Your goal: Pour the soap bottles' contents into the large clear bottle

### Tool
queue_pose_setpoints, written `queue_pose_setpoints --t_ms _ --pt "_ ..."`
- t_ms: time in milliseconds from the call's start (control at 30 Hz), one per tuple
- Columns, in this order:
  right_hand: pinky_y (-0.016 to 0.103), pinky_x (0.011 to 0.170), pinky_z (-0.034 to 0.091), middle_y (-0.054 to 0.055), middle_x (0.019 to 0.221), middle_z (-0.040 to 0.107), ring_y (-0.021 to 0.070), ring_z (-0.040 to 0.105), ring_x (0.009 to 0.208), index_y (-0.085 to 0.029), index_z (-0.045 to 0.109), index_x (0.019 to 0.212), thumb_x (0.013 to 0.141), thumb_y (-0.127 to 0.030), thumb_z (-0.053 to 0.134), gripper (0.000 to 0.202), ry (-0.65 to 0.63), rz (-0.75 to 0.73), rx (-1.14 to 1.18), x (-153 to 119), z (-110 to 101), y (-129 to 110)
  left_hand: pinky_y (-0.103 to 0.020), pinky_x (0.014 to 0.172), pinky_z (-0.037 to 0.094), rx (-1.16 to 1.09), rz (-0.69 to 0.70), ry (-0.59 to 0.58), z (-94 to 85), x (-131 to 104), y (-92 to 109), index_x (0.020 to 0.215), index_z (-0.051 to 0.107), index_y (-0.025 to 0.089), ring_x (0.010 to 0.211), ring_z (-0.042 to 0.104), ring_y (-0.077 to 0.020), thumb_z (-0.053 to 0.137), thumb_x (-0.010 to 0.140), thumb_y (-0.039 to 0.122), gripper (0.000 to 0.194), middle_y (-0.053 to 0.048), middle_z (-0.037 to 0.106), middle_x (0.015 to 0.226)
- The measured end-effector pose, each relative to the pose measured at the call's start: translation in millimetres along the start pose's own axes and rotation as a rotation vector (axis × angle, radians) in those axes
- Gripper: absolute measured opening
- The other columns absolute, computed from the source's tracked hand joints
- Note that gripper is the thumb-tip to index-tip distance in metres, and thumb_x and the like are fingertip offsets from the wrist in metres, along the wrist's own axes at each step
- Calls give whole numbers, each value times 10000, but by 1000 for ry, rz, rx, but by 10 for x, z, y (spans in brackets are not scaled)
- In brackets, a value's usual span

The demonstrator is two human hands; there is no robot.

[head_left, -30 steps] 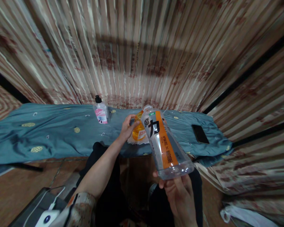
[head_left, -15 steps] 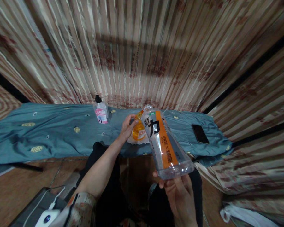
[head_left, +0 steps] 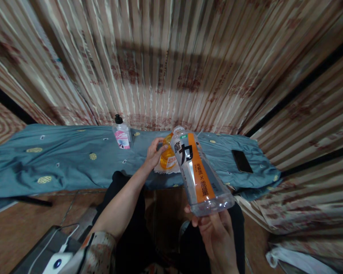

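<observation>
My right hand (head_left: 215, 230) grips a large clear plastic drink bottle (head_left: 201, 179) by its base. The bottle has an orange and silver label and is tilted, with its neck pointing forward and left. That neck meets the top of a smaller bottle of orange liquid (head_left: 168, 158), or overlaps it in view; I cannot tell whether they touch. My left hand (head_left: 156, 152) is closed around the upper left side of the orange bottle. A pale cloth (head_left: 161, 169) lies under the orange bottle, partly hidden by the large bottle. No liquid shows plainly inside the large bottle.
A pump bottle (head_left: 122, 135) with a black top and pink label stands at the left on the blue-green cloth-covered table (head_left: 74, 160). A black phone (head_left: 241, 161) lies at the right. Patterned curtains (head_left: 165, 68) hang behind. A white power bank (head_left: 57, 263) with a cable is lower left.
</observation>
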State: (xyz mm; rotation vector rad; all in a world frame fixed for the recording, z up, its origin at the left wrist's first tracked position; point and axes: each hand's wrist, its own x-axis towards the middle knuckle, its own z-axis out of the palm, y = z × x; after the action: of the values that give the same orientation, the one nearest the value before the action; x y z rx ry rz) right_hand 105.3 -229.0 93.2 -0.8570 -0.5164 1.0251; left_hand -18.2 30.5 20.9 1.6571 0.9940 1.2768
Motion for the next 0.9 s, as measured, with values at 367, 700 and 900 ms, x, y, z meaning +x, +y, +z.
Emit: queue_pose_setpoints --t_ms 367,700,900 --pt "208 427 557 46 792 832 207 777 570 -234 765 910 788 -404 893 246 26 -23 -34 9 -15 21 -432 1092 472 1 28 7 7 12 -34 1054 643 237 1150 637 -282 732 758 571 455 -62 703 1134" --pt "211 430 554 39 768 820 208 774 565 -233 752 914 776 -425 896 276 3 -12 -44 17 9 -5 -444 1116 462 3 21 12 8 22 -37 1058 651 229 1160 642 -288 789 705 574 511 -61 711 1136" --pt "225 419 553 37 788 825 216 771 554 -239 740 913 776 -394 899 261 37 -14 -38 11 -15 28 -453 1119 460 20 22 21 17 21 -25 1050 647 240 1149 645 -283 802 696 520 477 -49 712 1118"
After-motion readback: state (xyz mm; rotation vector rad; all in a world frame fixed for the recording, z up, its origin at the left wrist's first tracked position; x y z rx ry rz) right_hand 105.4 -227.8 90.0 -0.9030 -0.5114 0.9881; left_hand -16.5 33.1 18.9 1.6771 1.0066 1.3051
